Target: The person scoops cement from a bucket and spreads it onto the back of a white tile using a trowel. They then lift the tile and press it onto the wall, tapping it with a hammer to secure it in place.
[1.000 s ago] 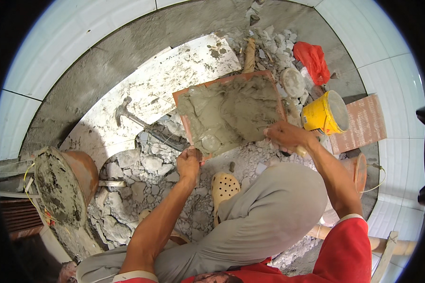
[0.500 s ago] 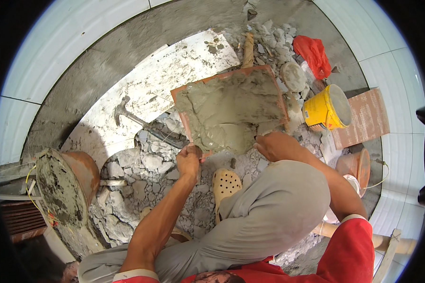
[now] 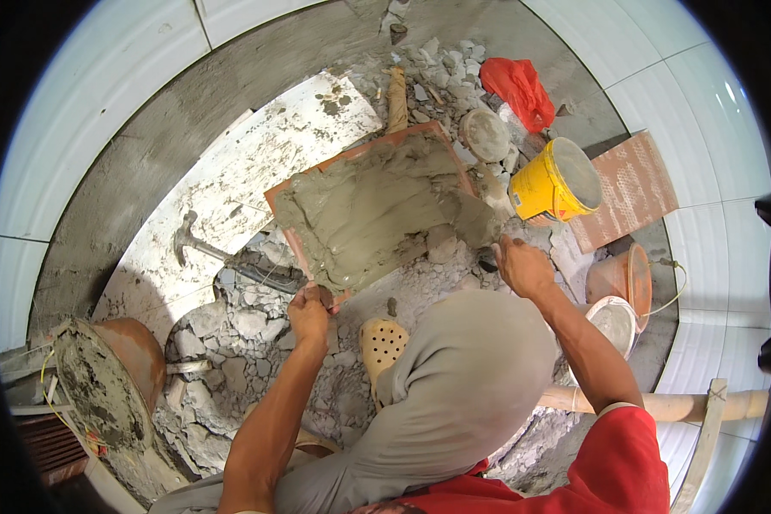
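A reddish-brown tile [image 3: 294, 248] lies tilted in front of me, its upper face spread with wet grey mortar [image 3: 360, 214]. My left hand [image 3: 308, 315] grips the tile's near left corner, fingers closed on it. In my right hand [image 3: 524, 267] is a trowel [image 3: 476, 220], whose dark handle end shows beside the fingers. Its blade is smeared with mortar and sits at the tile's right edge; I cannot tell whether it touches the tile. A claw hammer [image 3: 231, 257] rests left of the tile, its handle end close to my left hand.
Broken rubble [image 3: 223, 351] covers the floor around my feet. To the right stand a yellow bucket [image 3: 535, 187], a spare tile [image 3: 630, 184] and an orange-brown bucket [image 3: 612, 278]. A white mortar-spotted board [image 3: 206, 188] lies left; a mortar-crusted bucket [image 3: 133, 355] is nearer. A red plastic bag [image 3: 518, 90] lies far right.
My right hand has drawn the trowel right, from the tile's near edge out to its right edge. The mortar surface looks more spread. My left hand keeps its hold while the whole view has shifted.
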Demonstrator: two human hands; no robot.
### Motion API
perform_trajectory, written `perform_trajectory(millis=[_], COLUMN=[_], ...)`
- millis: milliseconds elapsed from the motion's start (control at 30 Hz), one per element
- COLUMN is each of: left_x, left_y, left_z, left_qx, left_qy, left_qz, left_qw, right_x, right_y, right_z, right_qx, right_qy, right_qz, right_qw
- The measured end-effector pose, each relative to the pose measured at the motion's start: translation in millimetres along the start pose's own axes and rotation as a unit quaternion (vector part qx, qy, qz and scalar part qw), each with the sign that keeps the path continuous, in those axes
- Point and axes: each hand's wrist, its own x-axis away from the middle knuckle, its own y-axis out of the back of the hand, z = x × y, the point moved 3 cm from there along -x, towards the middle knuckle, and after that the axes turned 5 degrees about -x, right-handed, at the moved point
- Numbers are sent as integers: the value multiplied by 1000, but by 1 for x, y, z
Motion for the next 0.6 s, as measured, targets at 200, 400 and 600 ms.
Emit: perform_trajectory(millis=[200,400,600], left_x=[4,0,-3], left_y=[-5,-5,-5], left_z=[-6,-1,1], left_qx=[5,26,28], left_qy=[-16,-6,-25], left_qz=[2,-4,21], left_qw=[1000,1000,999], right_x=[-9,-3,24], right_y=[-7,-6,-15], right_z=[-18,-31,-23], right_qx=[-43,-335,-549], right_qy=[-50,-160,-194], right_qz=[5,155,180], right_qw=[998,915,793])
